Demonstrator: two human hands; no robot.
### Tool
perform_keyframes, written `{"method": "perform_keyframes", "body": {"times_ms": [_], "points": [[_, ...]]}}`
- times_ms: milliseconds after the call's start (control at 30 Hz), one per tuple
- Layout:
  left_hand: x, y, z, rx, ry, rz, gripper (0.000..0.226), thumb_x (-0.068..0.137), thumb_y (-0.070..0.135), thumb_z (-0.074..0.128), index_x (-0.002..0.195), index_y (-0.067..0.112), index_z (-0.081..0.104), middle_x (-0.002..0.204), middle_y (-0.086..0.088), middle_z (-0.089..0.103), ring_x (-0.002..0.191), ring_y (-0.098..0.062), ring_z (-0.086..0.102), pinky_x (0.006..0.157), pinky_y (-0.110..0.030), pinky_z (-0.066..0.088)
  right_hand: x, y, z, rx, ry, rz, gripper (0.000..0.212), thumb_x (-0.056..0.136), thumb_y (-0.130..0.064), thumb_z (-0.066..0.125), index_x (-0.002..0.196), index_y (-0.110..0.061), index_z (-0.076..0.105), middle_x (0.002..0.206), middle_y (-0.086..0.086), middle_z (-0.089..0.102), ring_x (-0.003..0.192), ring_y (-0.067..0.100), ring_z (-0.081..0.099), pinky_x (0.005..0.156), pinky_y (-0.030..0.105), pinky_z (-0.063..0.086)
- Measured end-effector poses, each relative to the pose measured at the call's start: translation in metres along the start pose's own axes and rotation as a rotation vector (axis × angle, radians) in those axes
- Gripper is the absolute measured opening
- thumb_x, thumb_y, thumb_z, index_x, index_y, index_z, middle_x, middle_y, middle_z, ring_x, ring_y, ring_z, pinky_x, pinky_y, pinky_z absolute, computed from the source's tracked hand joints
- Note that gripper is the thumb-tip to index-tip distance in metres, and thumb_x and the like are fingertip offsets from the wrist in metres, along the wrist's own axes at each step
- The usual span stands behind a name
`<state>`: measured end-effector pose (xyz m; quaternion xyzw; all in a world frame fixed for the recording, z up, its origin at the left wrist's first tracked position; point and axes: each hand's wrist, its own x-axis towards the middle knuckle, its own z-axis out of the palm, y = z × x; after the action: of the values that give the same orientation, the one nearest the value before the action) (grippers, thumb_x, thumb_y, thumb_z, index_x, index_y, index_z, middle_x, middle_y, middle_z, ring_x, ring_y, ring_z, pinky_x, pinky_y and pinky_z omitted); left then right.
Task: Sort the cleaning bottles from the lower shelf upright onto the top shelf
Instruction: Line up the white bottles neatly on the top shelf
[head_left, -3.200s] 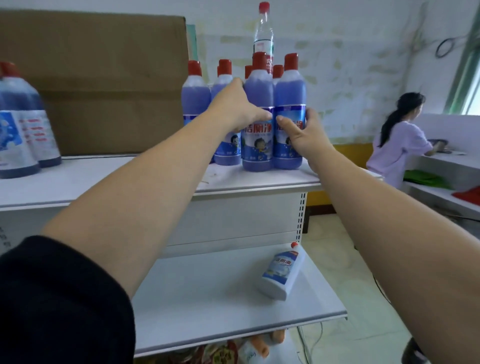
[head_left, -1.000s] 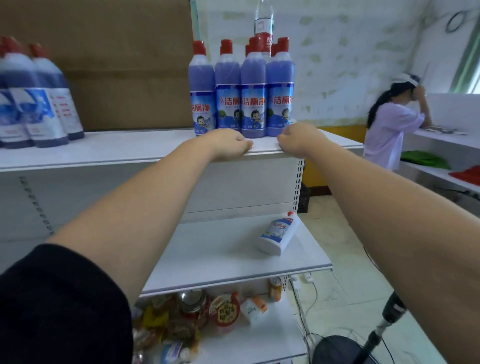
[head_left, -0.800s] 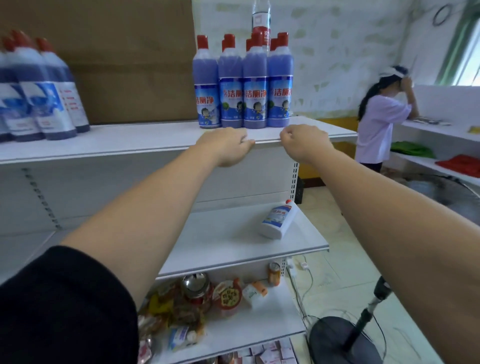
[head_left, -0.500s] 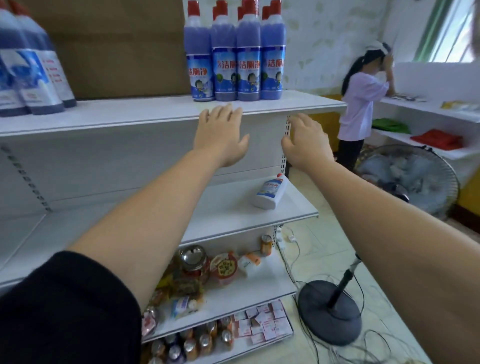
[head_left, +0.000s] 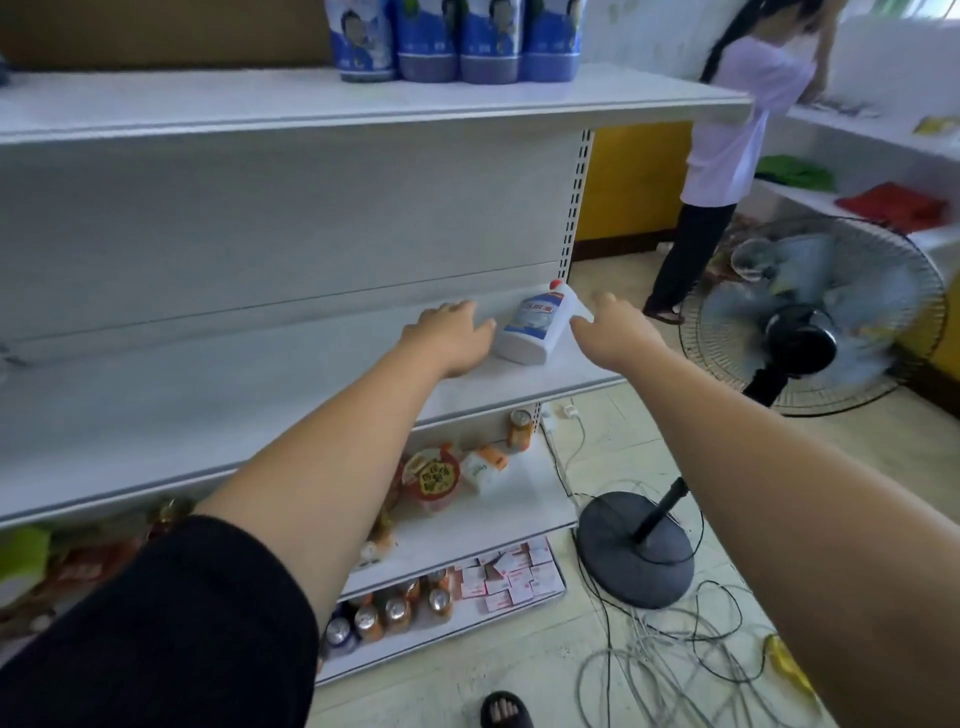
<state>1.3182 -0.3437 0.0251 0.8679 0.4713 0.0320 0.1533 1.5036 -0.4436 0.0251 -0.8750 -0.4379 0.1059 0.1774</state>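
White cleaning bottle is laid on its side at the right end of the lower shelf, flanked by the left hand and right hand, both held spread, nothing gripped.

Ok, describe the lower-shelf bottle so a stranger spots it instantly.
On the white shelving unit, find the lower shelf, right end, between the left hand and right hand. The white bottle lies on its side; the purple bottles above stand upright.
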Motion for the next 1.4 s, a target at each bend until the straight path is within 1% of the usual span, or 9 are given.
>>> {"method": "perform_keyframes", "body": {"times_ms": [200,333,500,633,767,900,1033,1200,1400], "points": [[0.074,0.011,0.033,-0.171,-0.108,-0.175,0.067,0.101,0.055,0.038,0.151,0.009,0.038,0.155,-0.017,0.041,0.139,-0.037,0.041,0.111,-0.041,0.037,0.067,0.015,0.024,0.036,-0.087,0.056,0.061,0.104,-0.038,0.041,0.155,-0.007,0.028,0.151,0.017,0.043,0.131,0.035,0.048,0.099,0.043,0.044],[0.116,0.024,0.054,-0.389,-0.158,-0.217,0.066,0.093,0.054,0.056,0.131,0.000,0.060,0.135,-0.022,0.061,0.121,-0.035,0.059,0.093,-0.037,0.047,0.113,0.019,0.031,0.144,-0.117,0.127,0.057,0.105,-0.037,0.041,0.151,-0.003,0.034,0.145,0.017,0.048,0.126,0.034,0.051,0.086,0.034,0.038],[0.152,0.035,0.056,-0.458,-0.321,-0.257,0.063,0.075,0.051,0.080,0.115,0.004,0.067,0.112,-0.016,0.070,0.092,-0.030,0.067,0.066,-0.030,0.048,0.163,0.017,0.046,0.338,-0.138,0.242,0.050,0.099,-0.050,0.049,0.125,-0.007,0.048,0.109,0.014,0.058,0.094,0.029,0.060,0.082,0.038,0.051],[0.161,0.028,0.049,-0.581,-0.422,-0.323,0.057,0.073,0.037,0.088,0.111,0.001,0.065,0.100,-0.016,0.071,0.089,-0.030,0.072,0.082,-0.042,0.060,0.182,0.007,0.053,0.530,-0.193,0.291,0.041,0.100,-0.034,0.054,0.122,0.000,0.057,0.080,0.008,0.055,0.073,0.023,0.060,0.076,0.038,0.056],[0.163,0.026,0.049,-0.621,-0.456,-0.323,0.059,0.069,0.033,0.091,0.113,0.002,0.068,0.108,-0.017,0.074,0.090,-0.031,0.073,0.087,-0.047,0.060,0.191,0.003,0.054,0.701,-0.245,0.379,0.035,0.096,-0.029,0.063,0.118,-0.005,0.048,0.100,0.016,0.060,0.098,0.035,0.069,0.087,0.049,0.059],[0.159,0.028,0.045,-0.594,-0.426,-0.274,0.058,0.070,0.029,0.091,0.115,0.003,0.066,0.107,-0.015,0.072,0.087,-0.028,0.069,0.079,-0.043,0.060,0.194,0.005,0.049,0.897,-0.293,0.437,0.039,0.093,-0.018,0.070,0.121,-0.004,0.045,0.091,0.012,0.059,0.082,0.027,0.067,0.078,0.041,0.060],[0.144,0.027,0.039,-0.633,-0.381,-0.255,0.049,0.072,0.025,0.089,0.111,0.006,0.066,0.105,-0.011,0.070,0.086,-0.025,0.066,0.079,-0.039,0.058,0.184,0.005,0.033,1.075,-0.321,0.445,0.044,0.088,-0.013,0.076,0.121,-0.002,0.049,0.104,0.018,0.065,0.085,0.030,0.071,0.065,0.039,0.062],[0.112,0.015,0.036,-0.728,-0.346,-0.252,0.060,0.073,0.022,0.089,0.124,0.012,0.059,0.115,-0.011,0.070,0.107,-0.030,0.068,0.095,-0.048,0.057,0.157,-0.010,0.020,1.061,-0.256,0.317,0.042,0.091,-0.013,0.072,0.127,-0.008,0.052,0.111,0.013,0.063,0.093,0.026,0.069,0.072,0.038,0.062],[0.043,-0.004,0.025,-0.885,-0.250,-0.242,0.069,0.073,0.015,0.088,0.132,0.016,0.054,0.118,-0.005,0.068,0.102,-0.022,0.068,0.084,-0.036,0.059,0.092,-0.039,0.015,1.115,-0.159,0.172,0.050,0.092,-0.018,0.071,0.136,-0.018,0.048,0.112,0.007,0.062,0.093,0.024,0.067,0.086,0.044,0.060]]}}
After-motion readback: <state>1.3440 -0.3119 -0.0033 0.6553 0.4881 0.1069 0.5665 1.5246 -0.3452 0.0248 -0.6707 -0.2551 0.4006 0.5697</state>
